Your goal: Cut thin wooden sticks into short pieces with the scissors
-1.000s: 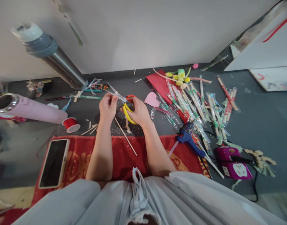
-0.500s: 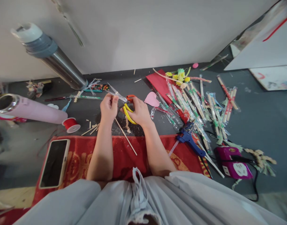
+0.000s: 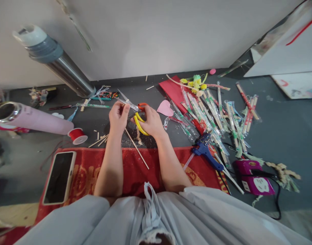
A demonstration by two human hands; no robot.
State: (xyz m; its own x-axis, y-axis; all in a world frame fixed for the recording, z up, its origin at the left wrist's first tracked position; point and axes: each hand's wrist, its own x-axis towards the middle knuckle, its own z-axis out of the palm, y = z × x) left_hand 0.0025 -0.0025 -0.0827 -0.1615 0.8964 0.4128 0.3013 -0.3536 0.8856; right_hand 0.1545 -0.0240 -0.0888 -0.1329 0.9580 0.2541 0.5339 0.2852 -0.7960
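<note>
My right hand [image 3: 152, 123] is closed around the handles of a pair of scissors [image 3: 140, 124], one loop orange and the other yellow. Their metal blades stand slightly apart and point left, over my left hand [image 3: 117, 117]. Thumb and fingers of that hand pinch a small pale wooden stick piece [image 3: 127, 101] at the blades; most of it is hidden. Below the hands a long thin stick [image 3: 137, 149] slants from the table onto the red towel. Short cut sticks [image 3: 99, 140] and crumbs lie beside my left wrist.
Left stand a steel flask [image 3: 69, 73], a pink bottle [image 3: 41, 119], a red thread spool [image 3: 78, 136] and a phone [image 3: 59, 177]. Right are a pink paper heart [image 3: 165, 108], several wrapped sticks [image 3: 209, 115], a blue glue gun [image 3: 206, 154] and a purple power socket [image 3: 255, 178] with a cable.
Almost nothing differs. The scissors and my left fingertips have shifted very slightly; both hands keep their hold.
</note>
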